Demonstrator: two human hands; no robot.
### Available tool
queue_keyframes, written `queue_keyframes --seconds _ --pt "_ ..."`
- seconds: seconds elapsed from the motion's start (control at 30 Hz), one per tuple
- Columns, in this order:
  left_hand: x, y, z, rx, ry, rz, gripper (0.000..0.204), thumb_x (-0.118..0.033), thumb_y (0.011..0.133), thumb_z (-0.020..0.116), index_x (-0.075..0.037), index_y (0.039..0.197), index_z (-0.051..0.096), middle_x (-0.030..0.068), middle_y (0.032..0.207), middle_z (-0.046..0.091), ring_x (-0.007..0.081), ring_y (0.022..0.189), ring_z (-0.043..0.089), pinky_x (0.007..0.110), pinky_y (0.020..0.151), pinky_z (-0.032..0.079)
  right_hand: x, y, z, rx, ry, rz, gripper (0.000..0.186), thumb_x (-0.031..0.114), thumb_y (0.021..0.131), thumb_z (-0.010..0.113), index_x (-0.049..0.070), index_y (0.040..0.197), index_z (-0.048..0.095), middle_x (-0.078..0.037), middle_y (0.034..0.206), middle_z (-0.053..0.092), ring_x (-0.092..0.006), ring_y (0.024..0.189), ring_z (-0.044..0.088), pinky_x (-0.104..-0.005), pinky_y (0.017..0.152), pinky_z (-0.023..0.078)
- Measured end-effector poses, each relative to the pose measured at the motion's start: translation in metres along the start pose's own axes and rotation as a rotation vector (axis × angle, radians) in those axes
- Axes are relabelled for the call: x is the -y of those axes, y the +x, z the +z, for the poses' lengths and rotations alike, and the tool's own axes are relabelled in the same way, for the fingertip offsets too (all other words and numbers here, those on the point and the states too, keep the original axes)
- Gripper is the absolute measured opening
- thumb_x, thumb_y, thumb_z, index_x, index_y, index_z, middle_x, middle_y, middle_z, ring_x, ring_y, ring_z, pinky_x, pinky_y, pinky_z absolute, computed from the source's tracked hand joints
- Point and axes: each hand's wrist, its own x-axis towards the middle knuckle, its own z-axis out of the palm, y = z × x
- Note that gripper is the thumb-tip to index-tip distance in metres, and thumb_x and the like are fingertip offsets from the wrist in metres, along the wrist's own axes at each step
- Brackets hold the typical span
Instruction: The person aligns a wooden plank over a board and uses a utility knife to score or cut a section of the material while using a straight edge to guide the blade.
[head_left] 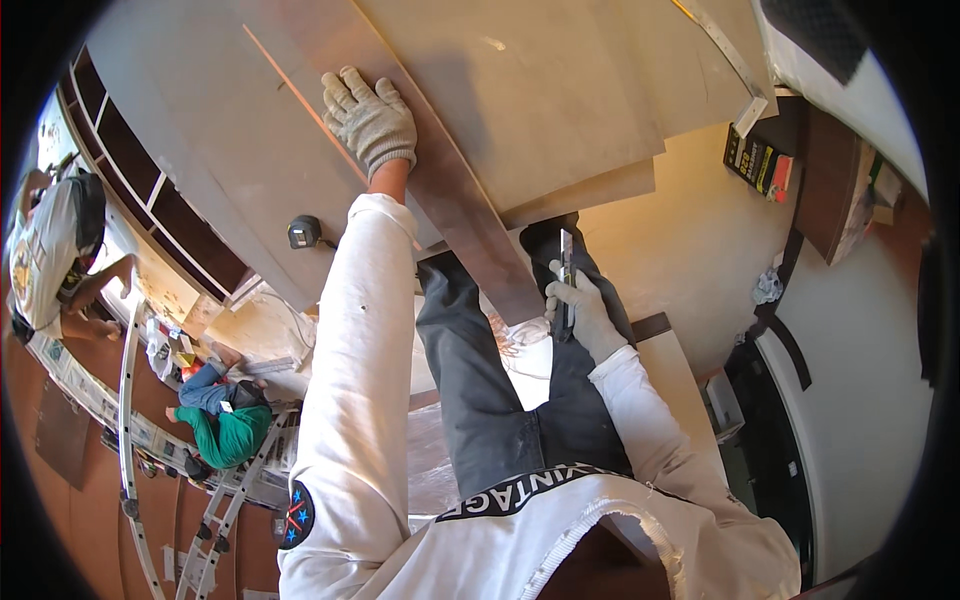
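My left hand (370, 120), in a pale knitted work glove, lies flat with spread fingers on the left edge of a long brown board (465, 210). That board rests on large grey-brown sheets (570, 90) and juts out over their near edge, between my legs. A thin reddish strip (290, 85) runs beside the board, passing under or beside my left hand. In my gloved right hand (585, 312) is a utility knife (567, 275), its blade pointing up and away from me, near the board's near end. A black tape measure (304, 232) sits on the sheet left of my left forearm.
At far right, a metal square (745, 100) lies along the sheets' edge. Beyond it stands a black and yellow box (755, 165). On the left, one person (60, 250) bends over and another in green (235, 425) is low down near an aluminium ladder (130, 420).
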Motion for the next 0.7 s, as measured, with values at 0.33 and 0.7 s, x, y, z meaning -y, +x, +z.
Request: queue_keyframes --seconds 0.33,0.7 --pt "0.003 0.000 0.001 -0.019 -0.049 0.001 0.066 -0.043 0.104 0.048 0.000 0.155 0.042 0.0283 0.165 0.032 0.0450 0.151 0.033 0.059 0.122 0.022 -0.028 0.008 0.005 0.108 -0.135 -0.040 0.052 0.005 0.096 0.064 0.002 0.146 0.049 -0.003 0.094 0.063 -0.0127 0.076 0.063 -0.0297 0.070 0.057" --pt "-0.002 0.001 -0.003 -0.002 -0.065 0.000 0.063 -0.041 0.105 0.048 -0.001 0.153 0.043 0.0280 0.165 0.032 0.0439 0.151 0.032 0.056 0.123 0.022 -0.034 0.006 0.004 0.072 -0.049 -0.070 0.055 0.005 0.096 0.065 0.000 0.148 0.047 -0.004 0.097 0.064 -0.0138 0.076 0.064 -0.0312 0.070 0.058"
